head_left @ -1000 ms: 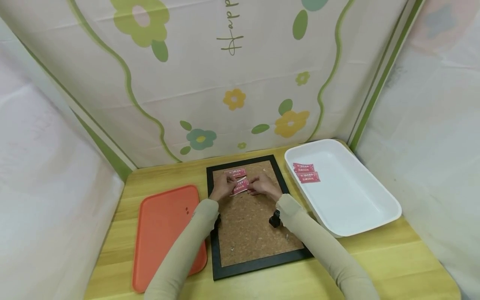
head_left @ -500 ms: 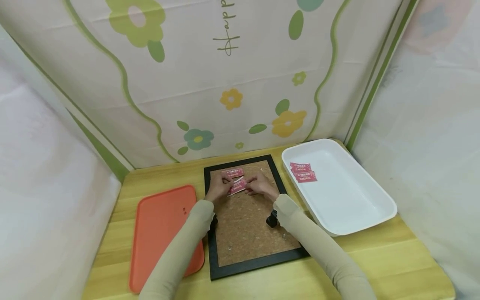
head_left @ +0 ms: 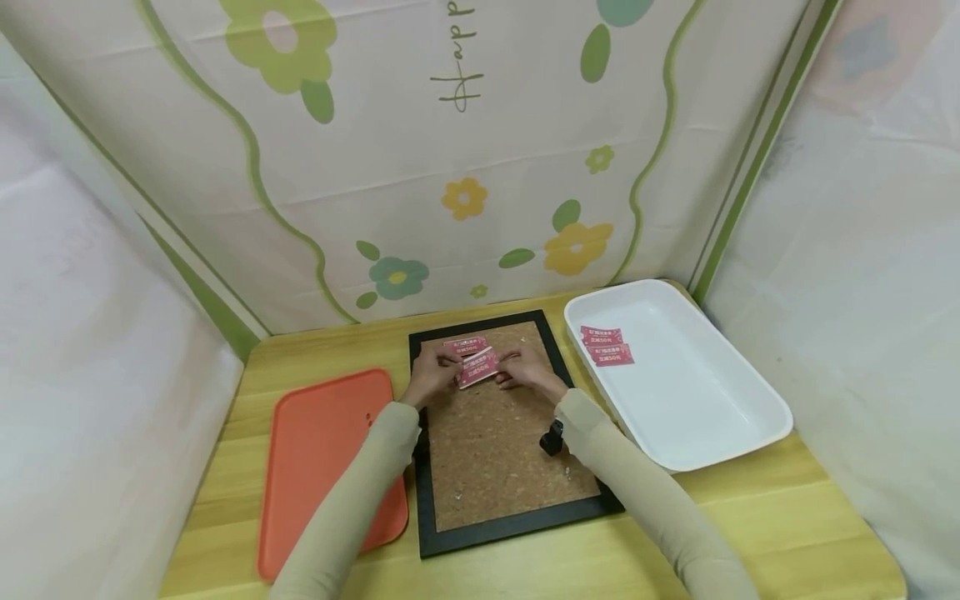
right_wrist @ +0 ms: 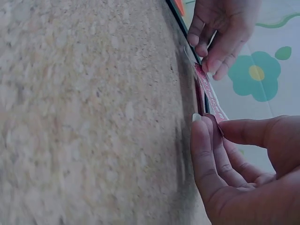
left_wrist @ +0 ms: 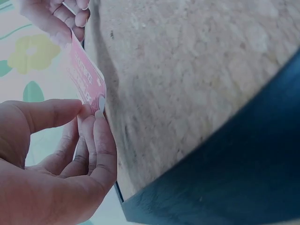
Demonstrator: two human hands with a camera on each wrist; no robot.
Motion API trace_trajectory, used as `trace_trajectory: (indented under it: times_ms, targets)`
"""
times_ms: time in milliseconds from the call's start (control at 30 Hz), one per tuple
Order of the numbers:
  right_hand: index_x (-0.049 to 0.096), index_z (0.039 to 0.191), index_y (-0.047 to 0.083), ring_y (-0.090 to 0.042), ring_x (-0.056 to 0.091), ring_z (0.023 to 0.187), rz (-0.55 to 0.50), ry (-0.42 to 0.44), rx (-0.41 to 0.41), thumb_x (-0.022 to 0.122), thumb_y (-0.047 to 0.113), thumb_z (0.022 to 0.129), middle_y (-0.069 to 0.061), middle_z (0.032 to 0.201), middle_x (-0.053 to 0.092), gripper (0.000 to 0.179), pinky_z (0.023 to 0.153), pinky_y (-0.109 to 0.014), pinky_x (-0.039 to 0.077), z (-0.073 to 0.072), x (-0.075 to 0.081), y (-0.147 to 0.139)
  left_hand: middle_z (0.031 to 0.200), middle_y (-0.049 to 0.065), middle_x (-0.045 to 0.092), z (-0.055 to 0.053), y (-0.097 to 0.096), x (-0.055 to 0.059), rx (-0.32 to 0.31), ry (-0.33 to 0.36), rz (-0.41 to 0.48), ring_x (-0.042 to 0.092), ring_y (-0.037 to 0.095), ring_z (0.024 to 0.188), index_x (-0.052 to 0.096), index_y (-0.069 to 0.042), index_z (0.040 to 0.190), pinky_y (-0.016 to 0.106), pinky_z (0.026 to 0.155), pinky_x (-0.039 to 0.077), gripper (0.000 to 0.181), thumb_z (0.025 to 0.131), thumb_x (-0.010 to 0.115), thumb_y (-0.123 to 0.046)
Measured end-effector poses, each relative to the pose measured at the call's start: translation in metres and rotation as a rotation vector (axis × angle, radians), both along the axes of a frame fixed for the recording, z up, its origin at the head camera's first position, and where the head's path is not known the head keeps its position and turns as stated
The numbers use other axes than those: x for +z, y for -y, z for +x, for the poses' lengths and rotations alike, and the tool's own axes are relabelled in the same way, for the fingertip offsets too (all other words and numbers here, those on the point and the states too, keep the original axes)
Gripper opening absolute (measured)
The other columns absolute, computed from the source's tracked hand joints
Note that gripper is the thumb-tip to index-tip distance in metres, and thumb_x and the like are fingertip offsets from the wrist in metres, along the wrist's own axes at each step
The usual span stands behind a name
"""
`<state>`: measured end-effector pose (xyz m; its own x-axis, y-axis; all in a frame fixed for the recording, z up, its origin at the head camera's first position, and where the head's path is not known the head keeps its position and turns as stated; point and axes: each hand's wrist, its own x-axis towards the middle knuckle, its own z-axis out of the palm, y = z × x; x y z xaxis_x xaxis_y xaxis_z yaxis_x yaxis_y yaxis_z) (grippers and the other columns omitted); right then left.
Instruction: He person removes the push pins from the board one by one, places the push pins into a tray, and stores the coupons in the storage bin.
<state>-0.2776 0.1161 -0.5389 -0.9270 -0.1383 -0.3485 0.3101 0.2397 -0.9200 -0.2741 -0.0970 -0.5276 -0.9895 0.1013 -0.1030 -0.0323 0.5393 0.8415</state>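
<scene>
Over the upper part of a cork board (head_left: 504, 467) with a black frame, both hands hold a pink-red printed coupon (head_left: 478, 368) between them. My left hand (head_left: 433, 375) pinches its left end between thumb and fingers, and the right hand (head_left: 531, 372) pinches the opposite end. In the left wrist view the coupon (left_wrist: 86, 77) stretches slightly bent from hand to hand, close to the cork. The right wrist view shows it nearly edge-on beside the right fingertips (right_wrist: 197, 119). Just behind it, a similar coupon (head_left: 465, 343) lies at the board's top, partly covered.
Left of the board lies a red-orange tray (head_left: 322, 467) with a few small dark things near its right side. On the right stands a white tray (head_left: 697, 383) holding two more coupons (head_left: 609, 354). Small clear pieces (head_left: 567, 472) dot the cork. A flowered curtain (head_left: 375, 183) hangs behind.
The left hand has shifted slightly left toward the coupon's end, so more of the coupon shows. Both hands keep their pinch, and the trays have not moved.
</scene>
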Motion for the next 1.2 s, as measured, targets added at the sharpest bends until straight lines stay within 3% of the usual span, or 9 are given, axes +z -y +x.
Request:
trace_trajectory:
  times_ms: [133,267,400,600,733,900,1133,1200]
  targets:
    - [0.062,0.133,-0.007,-0.021,0.077,0.083,0.031,-0.029,0.024,0.061,0.005,0.103,-0.026,0.113,0.074,0.032,0.082,-0.034,0.065,0.000,0.007,-0.006,0.107,0.018,0.075,0.004,0.008,0.004,0.006,0.013,0.039,0.073,0.037,0.094,0.076,-0.001,0.108,0.037,0.068,0.059,0.014,0.100,0.068,-0.009]
    - [0.066,0.129,-0.006,-0.024,0.079,0.088,0.092,-0.086,0.037,0.062,0.008,0.103,-0.023,0.111,0.077,0.030,0.086,-0.036,0.064,0.001,0.014,-0.014,0.114,0.017,0.072,0.006,0.014,0.007,0.032,0.025,0.043,0.069,0.032,0.096,0.075,-0.001,0.110,0.034,0.069,0.056,0.016,0.100,0.065,-0.009]
    - [0.066,0.128,-0.008,-0.019,0.079,0.082,0.021,-0.085,0.000,0.064,0.006,0.102,-0.027,0.112,0.077,0.029,0.095,-0.045,0.062,0.005,0.023,-0.026,0.112,0.016,0.072,0.009,0.019,0.010,0.037,0.021,0.025,0.067,0.027,0.093,0.075,0.001,0.113,0.030,0.069,0.051,0.020,0.099,0.064,-0.009]
    - [0.061,0.132,-0.009,-0.011,0.076,0.080,-0.019,-0.076,0.006,0.062,0.007,0.104,-0.030,0.118,0.074,0.032,0.103,-0.051,0.057,0.008,0.033,-0.046,0.117,0.020,0.074,0.016,0.033,0.012,0.027,0.005,0.029,0.070,0.036,0.106,0.075,0.001,0.116,0.038,0.080,0.059,0.022,0.100,0.069,-0.014]
    - [0.060,0.133,-0.011,-0.010,0.077,0.079,-0.042,-0.090,-0.012,0.063,0.006,0.103,-0.028,0.115,0.075,0.034,0.101,-0.049,0.058,0.006,0.037,-0.062,0.123,0.022,0.072,0.021,0.042,0.014,0.034,0.007,0.062,0.069,0.036,0.108,0.074,0.002,0.119,0.044,0.085,0.060,0.024,0.101,0.068,-0.013]
    - [0.057,0.135,-0.013,-0.010,0.078,0.081,-0.053,-0.126,-0.031,0.060,0.005,0.105,-0.028,0.114,0.075,0.036,0.097,-0.044,0.061,0.007,0.044,-0.084,0.119,0.022,0.072,0.023,0.052,0.013,0.040,0.022,0.106,0.069,0.040,0.107,0.074,0.002,0.121,0.050,0.090,0.060,0.025,0.101,0.068,-0.012]
    - [0.055,0.137,-0.012,-0.006,0.077,0.080,0.013,-0.127,-0.058,0.060,0.011,0.106,-0.009,0.097,0.080,0.039,0.078,-0.024,0.063,0.010,0.048,-0.115,0.115,0.022,0.074,0.029,0.067,0.012,0.059,0.012,0.088,0.069,0.042,0.105,0.074,0.003,0.120,0.050,0.087,0.061,0.025,0.101,0.068,-0.012]
    - [0.053,0.139,-0.013,-0.006,0.077,0.082,0.028,-0.124,-0.057,0.059,0.012,0.106,-0.007,0.097,0.080,0.041,0.077,-0.023,0.063,0.012,0.049,-0.125,0.114,0.021,0.073,0.032,0.072,0.012,0.065,0.020,0.074,0.069,0.040,0.106,0.073,0.003,0.120,0.048,0.086,0.060,0.024,0.102,0.067,-0.013]
